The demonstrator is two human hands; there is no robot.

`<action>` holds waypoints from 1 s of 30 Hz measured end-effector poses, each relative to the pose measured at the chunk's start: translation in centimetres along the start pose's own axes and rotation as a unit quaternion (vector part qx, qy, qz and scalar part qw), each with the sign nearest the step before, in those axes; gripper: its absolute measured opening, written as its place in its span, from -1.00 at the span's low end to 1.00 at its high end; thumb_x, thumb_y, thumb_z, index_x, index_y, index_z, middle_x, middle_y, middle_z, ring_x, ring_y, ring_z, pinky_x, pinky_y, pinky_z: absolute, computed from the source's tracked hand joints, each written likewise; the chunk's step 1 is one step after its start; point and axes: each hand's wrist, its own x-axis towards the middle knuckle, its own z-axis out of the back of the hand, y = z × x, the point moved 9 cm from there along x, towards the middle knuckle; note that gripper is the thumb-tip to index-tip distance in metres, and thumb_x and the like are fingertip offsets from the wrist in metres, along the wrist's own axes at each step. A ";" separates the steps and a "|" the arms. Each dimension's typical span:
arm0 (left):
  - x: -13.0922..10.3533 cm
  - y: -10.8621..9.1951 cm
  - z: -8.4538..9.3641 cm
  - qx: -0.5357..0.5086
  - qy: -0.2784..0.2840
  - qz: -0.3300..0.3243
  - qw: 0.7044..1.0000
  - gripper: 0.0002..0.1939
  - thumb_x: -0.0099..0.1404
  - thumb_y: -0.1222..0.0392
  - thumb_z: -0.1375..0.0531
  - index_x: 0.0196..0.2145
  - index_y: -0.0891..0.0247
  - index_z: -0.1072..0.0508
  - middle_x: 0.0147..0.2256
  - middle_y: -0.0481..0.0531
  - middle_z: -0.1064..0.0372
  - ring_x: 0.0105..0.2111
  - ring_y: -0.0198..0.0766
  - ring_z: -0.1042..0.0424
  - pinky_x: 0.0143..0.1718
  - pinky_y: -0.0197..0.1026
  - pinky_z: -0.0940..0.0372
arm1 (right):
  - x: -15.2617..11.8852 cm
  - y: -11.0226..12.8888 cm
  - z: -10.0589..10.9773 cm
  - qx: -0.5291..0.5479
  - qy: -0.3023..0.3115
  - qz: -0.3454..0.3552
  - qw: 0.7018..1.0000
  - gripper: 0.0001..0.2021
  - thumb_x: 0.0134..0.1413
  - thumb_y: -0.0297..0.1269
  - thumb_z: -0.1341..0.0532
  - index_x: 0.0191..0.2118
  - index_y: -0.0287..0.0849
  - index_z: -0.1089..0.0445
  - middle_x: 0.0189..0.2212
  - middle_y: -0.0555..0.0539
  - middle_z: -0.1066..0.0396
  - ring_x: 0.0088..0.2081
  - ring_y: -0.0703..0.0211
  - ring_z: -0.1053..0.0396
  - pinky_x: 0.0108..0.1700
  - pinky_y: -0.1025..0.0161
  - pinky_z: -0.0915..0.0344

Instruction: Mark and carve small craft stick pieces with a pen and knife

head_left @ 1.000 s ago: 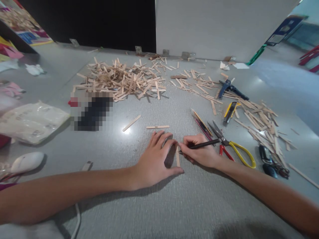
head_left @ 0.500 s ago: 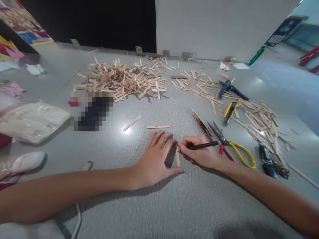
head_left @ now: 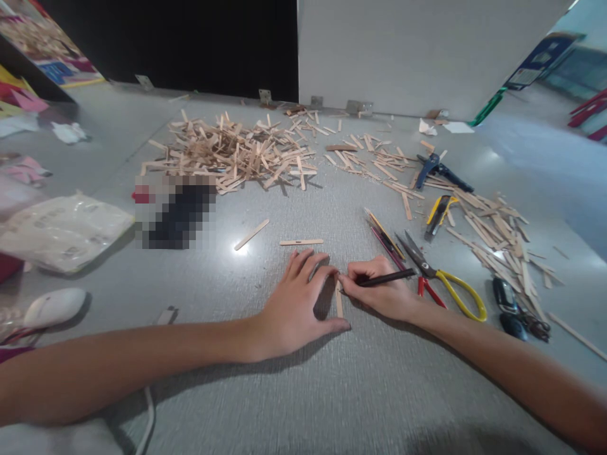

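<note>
A wooden craft stick [head_left: 339, 304] lies on the table, pointing away from me. My left hand [head_left: 296, 303] reaches round it from the left, with the index fingertip at its far end and the thumb at its near end, holding it down. From the right, my right hand [head_left: 379, 287] pinches a black pencil [head_left: 389, 277], its tip down at the stick. The stick's far end is partly hidden by fingertips. Just beyond my left hand are a craft stick with a dark mark in its middle [head_left: 301, 242] and a plain slanted stick [head_left: 251, 234].
A large heap of craft sticks [head_left: 237, 148] lies at the back. To the right are pencils [head_left: 386, 237], scissors with yellow handles [head_left: 439, 272], a yellow cutter [head_left: 440, 213], a blue tool [head_left: 434, 169] and more sticks [head_left: 502, 230]. A white mouse [head_left: 54, 308] and plastic bag [head_left: 66, 230] sit left.
Both hands, the stick and the black pencil are in almost the same place. Only a very slight shift of the whole view shows.
</note>
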 end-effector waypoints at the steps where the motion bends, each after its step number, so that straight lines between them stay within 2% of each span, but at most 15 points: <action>1: 0.0 0.0 0.0 -0.001 0.002 -0.001 1.000 -0.13 0.13 -0.32 -0.53 0.23 0.14 -0.40 0.34 0.26 -0.30 0.45 0.38 -0.12 0.48 0.51 -0.03 | 0.0 0.0 0.0 -0.002 0.001 0.003 1.000 -0.56 0.32 -0.13 -0.19 -0.58 -0.07 -0.11 -0.67 0.13 -0.06 -0.58 0.33 0.00 -0.51 0.29 0.03; 9: 0.0 0.0 0.0 0.003 0.005 0.007 1.000 -0.10 0.11 -0.32 -0.54 0.23 0.19 -0.41 0.34 0.29 -0.30 0.46 0.40 -0.11 0.49 0.51 0.01 | 0.0 0.4 0.0 -0.001 0.003 0.031 1.000 -0.59 0.31 -0.20 -0.19 -0.57 -0.08 -0.12 -0.67 0.14 -0.06 -0.58 0.33 0.01 -0.49 0.28 0.03; 14: 0.0 0.1 0.0 -0.005 0.007 0.005 1.000 -0.12 0.13 -0.37 -0.51 0.24 0.11 -0.40 0.35 0.25 -0.30 0.46 0.37 -0.12 0.49 0.50 0.00 | 0.1 0.4 0.0 0.006 0.005 0.037 0.999 -0.59 0.29 -0.23 -0.20 -0.58 -0.09 -0.11 -0.67 0.15 -0.04 -0.58 0.34 0.02 -0.49 0.28 0.03; 26: 0.0 0.1 -0.1 0.002 0.007 0.003 1.000 -0.14 0.13 -0.33 -0.52 0.22 0.14 -0.41 0.34 0.26 -0.30 0.46 0.37 -0.11 0.49 0.50 0.02 | 0.0 0.3 -0.1 0.008 0.008 0.032 0.999 -0.56 0.30 -0.17 -0.22 -0.59 -0.08 -0.11 -0.67 0.14 -0.04 -0.58 0.33 0.02 -0.50 0.28 0.02; 30: -0.1 0.2 0.0 -0.007 0.000 -0.002 1.000 -0.17 0.14 -0.31 -0.52 0.22 0.10 -0.41 0.35 0.23 -0.30 0.46 0.36 -0.12 0.49 0.49 0.02 | -0.2 -0.2 -0.2 0.025 0.009 0.000 1.000 -0.56 0.34 -0.13 -0.21 -0.57 -0.08 -0.15 -0.71 0.13 -0.15 -0.62 0.33 -0.06 -0.53 0.29 0.00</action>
